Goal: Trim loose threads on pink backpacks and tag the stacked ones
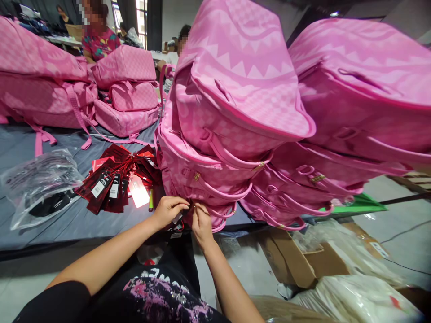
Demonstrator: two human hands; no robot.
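Both my hands are at the front of a tall stack of pink backpacks (215, 121), low down by the bottom bags. My left hand (167, 211) is closed in a pinch, its fingertips close to the other hand's. A dark hang tag with a pale label (177, 217) dangles just below those fingers. Fingers bent together, my right hand (202, 225) pinches at the bag's lower edge. Whatever is between the fingertips is too small to make out. Left of the stack lies a fanned bunch of red and black hang tags (114, 184), with a yellow-green marker (151, 199) beside it.
More pink backpacks are piled at the right (363, 98) and back left (43, 89). A clear plastic bag (43, 184) lies on the dark-covered table (70, 229). Cardboard boxes (286, 255) and plastic wrapping (357, 296) cover the floor at right. A person (101, 42) is behind the table.
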